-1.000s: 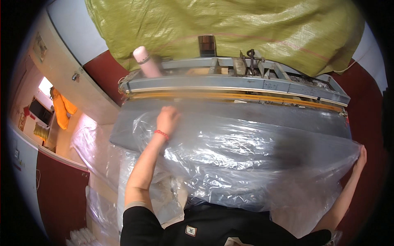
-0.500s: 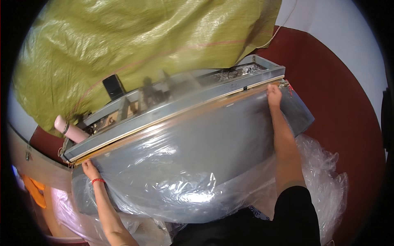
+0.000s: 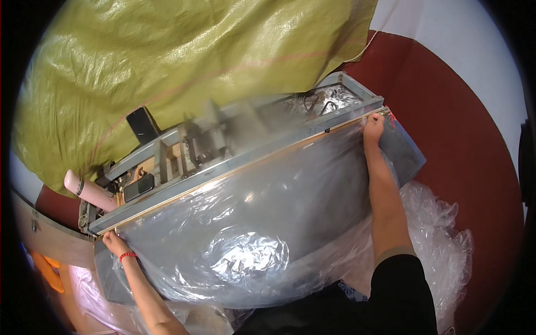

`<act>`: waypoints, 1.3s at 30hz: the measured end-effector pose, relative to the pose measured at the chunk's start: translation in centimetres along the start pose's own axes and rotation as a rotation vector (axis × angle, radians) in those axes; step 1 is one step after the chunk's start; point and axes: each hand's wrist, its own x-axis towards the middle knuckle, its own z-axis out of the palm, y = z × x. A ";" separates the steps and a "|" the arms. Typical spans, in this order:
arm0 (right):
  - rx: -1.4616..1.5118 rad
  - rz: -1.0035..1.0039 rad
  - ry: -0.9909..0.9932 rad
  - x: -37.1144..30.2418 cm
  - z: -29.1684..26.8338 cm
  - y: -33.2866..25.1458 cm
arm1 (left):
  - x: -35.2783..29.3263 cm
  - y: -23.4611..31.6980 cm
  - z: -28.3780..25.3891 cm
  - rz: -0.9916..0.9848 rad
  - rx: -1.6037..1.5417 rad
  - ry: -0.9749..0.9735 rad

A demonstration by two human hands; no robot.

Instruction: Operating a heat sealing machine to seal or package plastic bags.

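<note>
A wide sheet of clear plastic film (image 3: 248,254) stretches over a grey flat surface in front of me. My left hand (image 3: 114,243) is closed at its far left corner, and my right hand (image 3: 373,129) is closed at its far right corner, both pinching the film's far edge. Between them that edge runs along a thin pale strip (image 3: 223,177) on the near side of a long grey metal frame (image 3: 279,146). Whether my fingers also hold the strip is hidden.
Inside the frame lie metal parts and a dark phone-like device (image 3: 139,188). A black phone (image 3: 142,125) leans behind it, and a pink bottle (image 3: 92,194) lies at its left end. Yellow woven sheeting (image 3: 195,50) covers the back. Crumpled film (image 3: 438,240) hangs at right above red floor (image 3: 458,123).
Both hands have shifted slightly, the left one down and left, bringing the film's edge against the frame's strip. The phone-like device inside the frame has come into sight.
</note>
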 end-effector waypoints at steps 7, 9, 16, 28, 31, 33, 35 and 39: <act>-0.034 0.058 -0.120 -1.3 -0.5 -2.9 | 0.1 -0.3 -0.4 -0.098 -0.171 0.005; -0.055 0.055 -0.249 -1.3 -1.4 -3.7 | 0.1 0.1 -1.3 -0.099 -0.150 -0.135; -0.650 -0.324 0.041 -0.5 -11.1 -9.3 | -8.3 11.1 -6.1 0.112 -0.069 -0.697; 0.093 -0.798 -1.297 -35.9 8.7 -30.6 | -15.5 19.9 -14.2 0.276 -0.005 -0.804; 0.049 -0.579 -1.611 -42.2 9.3 -31.6 | -16.7 22.2 -14.5 0.532 0.184 -0.702; 0.089 -0.314 -1.710 -42.6 9.3 -29.8 | -16.1 22.3 -16.2 0.355 0.296 -0.859; 0.155 -0.113 -1.669 -40.7 8.9 -27.0 | -15.7 21.4 -18.0 0.167 0.397 -1.005; -0.256 -0.007 -1.154 -27.8 4.7 -19.3 | -19.3 16.0 -21.6 -0.175 0.299 -1.394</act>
